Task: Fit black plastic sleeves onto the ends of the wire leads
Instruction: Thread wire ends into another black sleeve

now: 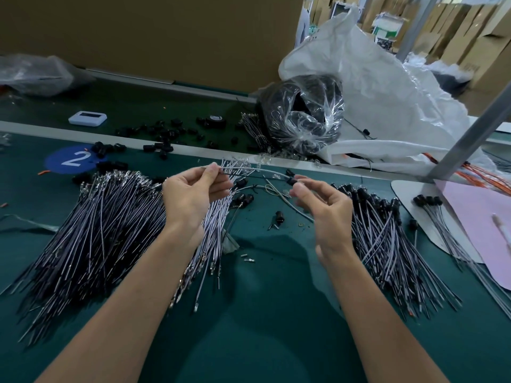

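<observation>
One wire lead [254, 170] is held up over the green bench [262, 313], mid-scene, betw the two hands. It's thin, light and springy, so it'll prob bow if gripped far from the tip; best taken close to the end. The black sleeve [291, 180] looks like small rigid plastic, easily fumbled, best nipped by its sides. Left hand [193, 189] is raised palm-up, the lead pinched by thumb + forefinger. Right hand [323, 205], palm-up too, looks to be pinching the sleeve at the lead's right end, tho the contact isn't fully clear.
</observation>
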